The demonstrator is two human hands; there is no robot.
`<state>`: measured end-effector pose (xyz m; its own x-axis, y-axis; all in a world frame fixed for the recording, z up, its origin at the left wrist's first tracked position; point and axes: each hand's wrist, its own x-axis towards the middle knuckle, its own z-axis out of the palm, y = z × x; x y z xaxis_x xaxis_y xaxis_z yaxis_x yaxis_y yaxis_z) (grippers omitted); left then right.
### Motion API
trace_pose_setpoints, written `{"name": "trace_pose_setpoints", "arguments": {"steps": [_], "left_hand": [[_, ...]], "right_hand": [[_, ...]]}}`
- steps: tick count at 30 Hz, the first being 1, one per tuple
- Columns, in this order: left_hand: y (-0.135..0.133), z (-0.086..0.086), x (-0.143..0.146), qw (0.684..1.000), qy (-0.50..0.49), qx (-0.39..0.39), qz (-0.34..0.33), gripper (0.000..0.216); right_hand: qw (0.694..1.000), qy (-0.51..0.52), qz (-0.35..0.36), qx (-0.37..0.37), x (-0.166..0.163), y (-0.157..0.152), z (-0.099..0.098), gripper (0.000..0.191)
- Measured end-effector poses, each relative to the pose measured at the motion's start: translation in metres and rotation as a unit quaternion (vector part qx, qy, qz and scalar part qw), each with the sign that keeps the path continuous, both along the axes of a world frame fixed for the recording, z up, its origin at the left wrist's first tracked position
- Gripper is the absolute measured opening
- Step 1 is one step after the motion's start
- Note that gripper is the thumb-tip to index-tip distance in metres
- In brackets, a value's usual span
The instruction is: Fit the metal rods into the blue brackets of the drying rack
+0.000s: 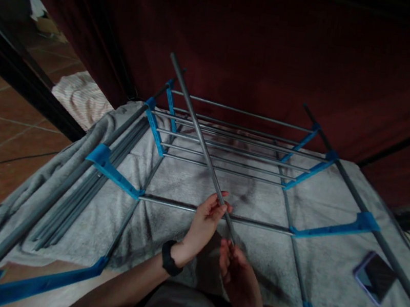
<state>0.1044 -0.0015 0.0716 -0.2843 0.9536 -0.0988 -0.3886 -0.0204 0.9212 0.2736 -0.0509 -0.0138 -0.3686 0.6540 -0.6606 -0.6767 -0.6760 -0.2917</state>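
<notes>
A long grey metal rod (200,134) slants from upper left down toward me, crossing over the rack. My left hand (206,221), with a black band on its wrist, is closed around the rod near its lower part. At the rod's low end, the curled fingers of my right hand (239,270) meet it, hiding the tip. Beneath and around both hands stands a drying rack frame with grey tubes and blue plastic brackets (119,177). A single crossbar (166,203) runs just behind my left hand, and several crossbars (229,147) span the far section.
Several loose grey rods (90,187) lie bundled on the left of the grey blanket (169,251). A phone (375,278) rests at the right, near the side tube. Dark red curtain (268,49) hangs behind the rack. A striped cloth (79,100) is at the left.
</notes>
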Motion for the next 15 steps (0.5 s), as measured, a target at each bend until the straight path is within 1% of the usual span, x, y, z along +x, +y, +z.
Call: {"name": "trace_pose_setpoints", "arguments": {"steps": [2, 4, 6, 8, 10, 12, 15], "left_hand": [[0.003, 0.009, -0.008, 0.999, 0.024, 0.018, 0.014, 0.037], [0.007, 0.019, -0.016, 0.998, 0.045, 0.039, 0.019, 0.042], [0.011, 0.027, -0.024, 0.997, 0.059, 0.056, 0.005, 0.045], [0.013, 0.031, -0.031, 0.996, 0.066, 0.061, -0.017, 0.046], [0.012, 0.029, -0.036, 0.996, 0.066, 0.049, -0.031, 0.045], [0.009, 0.023, -0.04, 0.996, 0.073, 0.026, -0.044, 0.043], [0.0, 0.01, -0.046, 0.99, 0.126, -0.004, -0.063, 0.038]], "right_hand": [[0.999, -0.002, 0.054, 0.004, -0.002, -0.003, 0.012, 0.042], [0.995, -0.01, 0.095, 0.029, -0.003, -0.005, 0.025, 0.043], [0.992, -0.021, 0.109, 0.06, -0.004, -0.004, 0.035, 0.044], [0.99, -0.039, 0.095, 0.093, -0.004, 0.0, 0.04, 0.046], [0.988, -0.066, 0.063, 0.123, -0.003, 0.006, 0.04, 0.045], [0.984, -0.104, 0.034, 0.138, -0.001, 0.013, 0.037, 0.043], [0.978, -0.153, 0.004, 0.14, 0.006, 0.024, 0.033, 0.044]]}}
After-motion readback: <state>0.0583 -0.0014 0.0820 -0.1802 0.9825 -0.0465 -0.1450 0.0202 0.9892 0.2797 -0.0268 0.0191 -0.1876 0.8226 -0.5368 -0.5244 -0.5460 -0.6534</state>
